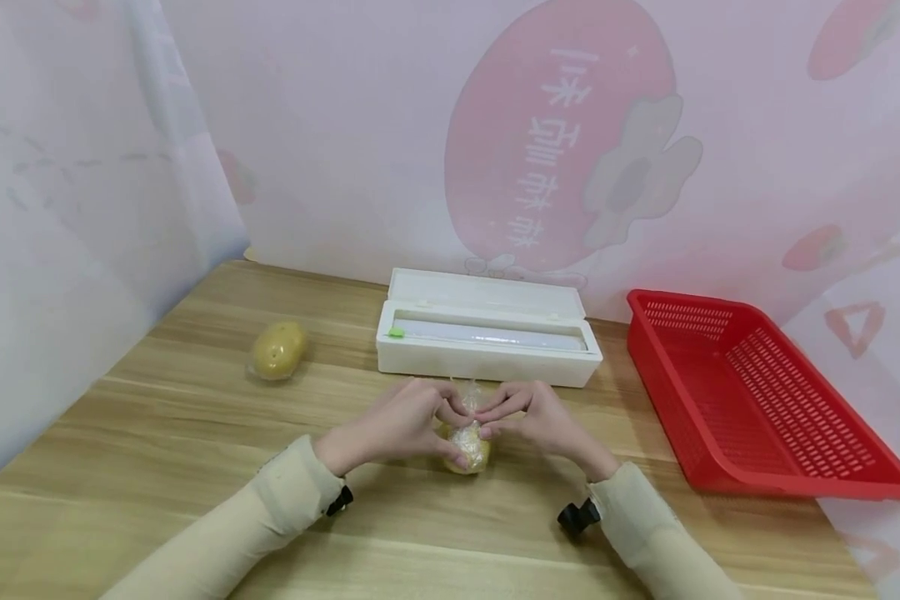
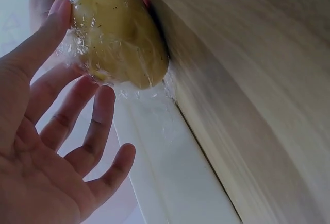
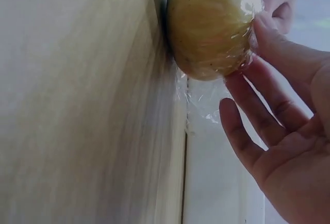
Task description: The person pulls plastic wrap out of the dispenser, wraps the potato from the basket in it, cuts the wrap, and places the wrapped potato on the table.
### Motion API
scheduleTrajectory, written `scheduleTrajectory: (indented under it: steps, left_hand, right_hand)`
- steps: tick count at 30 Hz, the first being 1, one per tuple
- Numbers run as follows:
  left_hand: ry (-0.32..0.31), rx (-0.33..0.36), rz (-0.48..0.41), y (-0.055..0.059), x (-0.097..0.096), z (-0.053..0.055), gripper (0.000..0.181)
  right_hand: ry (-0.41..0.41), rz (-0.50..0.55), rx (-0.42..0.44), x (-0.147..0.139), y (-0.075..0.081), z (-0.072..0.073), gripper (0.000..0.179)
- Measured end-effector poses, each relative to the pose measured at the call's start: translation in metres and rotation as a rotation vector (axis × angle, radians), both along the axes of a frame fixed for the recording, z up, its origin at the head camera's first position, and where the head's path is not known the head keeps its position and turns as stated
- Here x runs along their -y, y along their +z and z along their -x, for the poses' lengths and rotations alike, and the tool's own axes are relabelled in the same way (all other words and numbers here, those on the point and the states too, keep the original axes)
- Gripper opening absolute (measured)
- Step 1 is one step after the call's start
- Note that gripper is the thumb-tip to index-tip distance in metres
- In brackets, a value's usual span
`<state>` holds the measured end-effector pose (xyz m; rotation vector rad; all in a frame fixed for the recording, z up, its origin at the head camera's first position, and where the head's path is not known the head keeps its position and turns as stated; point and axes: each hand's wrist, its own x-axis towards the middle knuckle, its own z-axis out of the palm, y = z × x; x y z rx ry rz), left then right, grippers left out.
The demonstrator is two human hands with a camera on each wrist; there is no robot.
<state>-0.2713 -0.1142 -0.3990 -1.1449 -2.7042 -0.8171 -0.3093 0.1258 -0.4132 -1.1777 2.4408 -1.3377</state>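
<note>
A yellow potato (image 1: 480, 457) with clear cling film (image 1: 467, 437) around it sits on the wooden table in front of the person. Both hands meet over its top. My left hand (image 1: 412, 421) has its thumb low on the wrapped side and its index finger at the gathered film; its other fingers (image 2: 95, 131) spread away from the potato. From the other side, my right hand (image 1: 540, 421) pinches the film between thumb and fingertips. Loose film (image 3: 203, 105) sticks out from the potato's far side, toward the white box.
Behind the hands stands a white cling film box (image 1: 487, 362), lid raised, a roll (image 1: 487, 335) inside and a green tab (image 1: 396, 332) at its left end. Another film-wrapped potato (image 1: 279, 350) lies at the left. A red plastic basket (image 1: 690, 417) stands at the right.
</note>
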Motion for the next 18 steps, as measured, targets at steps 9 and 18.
scheduleTrajectory:
  steps: [9, 18]
  left_hand:
    - [-0.080, -0.003, 0.006, 0.000, 0.006, 0.004, 0.040]
    - [-0.102, -0.012, -0.015, 0.002, 0.008, 0.007, 0.026]
  right_hand:
    - [0.054, 0.047, 0.014, 0.006, 0.017, -0.011, 0.021]
    - [0.125, -0.021, -0.178, 0.002, 0.001, 0.001, 0.021]
